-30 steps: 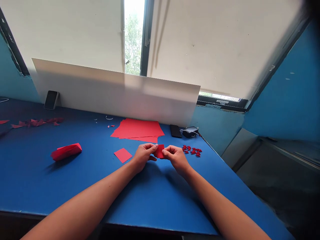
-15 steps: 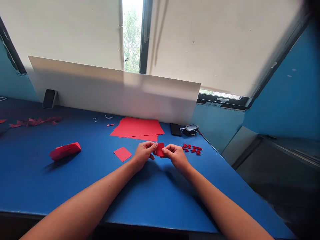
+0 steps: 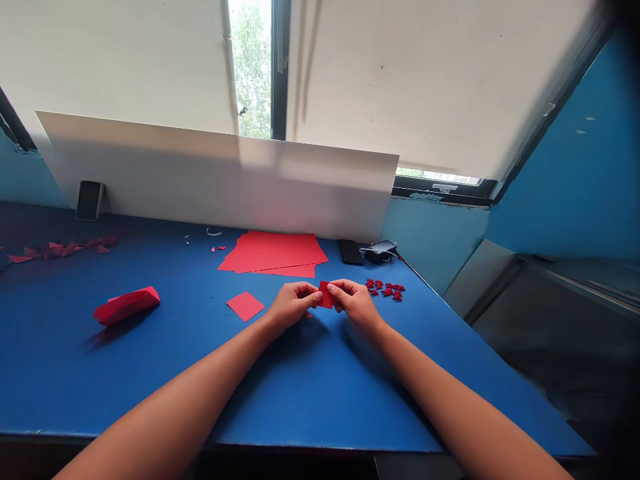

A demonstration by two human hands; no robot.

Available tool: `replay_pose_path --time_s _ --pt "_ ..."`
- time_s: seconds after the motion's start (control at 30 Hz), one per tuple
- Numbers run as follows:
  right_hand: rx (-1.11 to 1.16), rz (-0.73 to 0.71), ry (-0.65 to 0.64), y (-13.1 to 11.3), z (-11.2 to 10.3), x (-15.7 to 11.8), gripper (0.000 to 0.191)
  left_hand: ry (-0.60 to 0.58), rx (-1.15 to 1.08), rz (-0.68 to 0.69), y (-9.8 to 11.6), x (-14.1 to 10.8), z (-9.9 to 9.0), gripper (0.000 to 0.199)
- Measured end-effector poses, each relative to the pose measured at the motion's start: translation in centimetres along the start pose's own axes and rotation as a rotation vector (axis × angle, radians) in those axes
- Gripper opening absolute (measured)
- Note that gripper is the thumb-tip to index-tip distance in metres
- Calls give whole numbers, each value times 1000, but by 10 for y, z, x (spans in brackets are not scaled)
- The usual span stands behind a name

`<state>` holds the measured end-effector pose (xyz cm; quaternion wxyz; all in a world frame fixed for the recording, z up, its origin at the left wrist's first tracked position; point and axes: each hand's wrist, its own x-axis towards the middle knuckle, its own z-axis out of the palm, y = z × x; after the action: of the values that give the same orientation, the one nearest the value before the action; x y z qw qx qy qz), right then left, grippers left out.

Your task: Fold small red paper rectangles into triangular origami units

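Observation:
A small red paper piece (image 3: 325, 295) is held up between both hands above the blue table. My left hand (image 3: 294, 306) pinches its left edge between thumb and fingers. On its right side, my right hand (image 3: 356, 303) grips it the same way, the thumb near the upper corner. A flat red paper rectangle (image 3: 245, 306) lies to the left of my left hand. Just beyond my right hand are several small folded red pieces (image 3: 387, 292). Behind the hands sits a stack of larger red sheets (image 3: 275, 252).
A folded red paper form (image 3: 127, 306) rests on the blue table (image 3: 165, 373) at left, with red scraps (image 3: 63, 249) behind it. At the back are a propped phone (image 3: 90, 200), a black phone (image 3: 351, 252), a cabled device (image 3: 381, 251) and a white board (image 3: 215, 177).
Both hands have shifted slightly right and up with the red piece, which now looks a little tilted. The camera view has also moved slightly.

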<state>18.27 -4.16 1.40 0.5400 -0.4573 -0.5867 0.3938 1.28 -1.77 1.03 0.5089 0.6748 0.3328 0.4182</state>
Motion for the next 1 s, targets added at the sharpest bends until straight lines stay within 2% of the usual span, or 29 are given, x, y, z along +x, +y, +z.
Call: replay_pose_path --time_s 0.17,0.43,0.8,1.0 --pt "-41 -46 -19 2 0 2 20 4 134 65 3 -1 0 27" --pt "-120 -82 -110 1 -1 0 17 6 281 167 5 -3 1 24" --pt "-36 -5 98 1 -17 13 21 71 225 133 -5 3 -5 27" --pt "-5 -22 -1 1 -9 7 28 40 169 118 -9 3 0 38"
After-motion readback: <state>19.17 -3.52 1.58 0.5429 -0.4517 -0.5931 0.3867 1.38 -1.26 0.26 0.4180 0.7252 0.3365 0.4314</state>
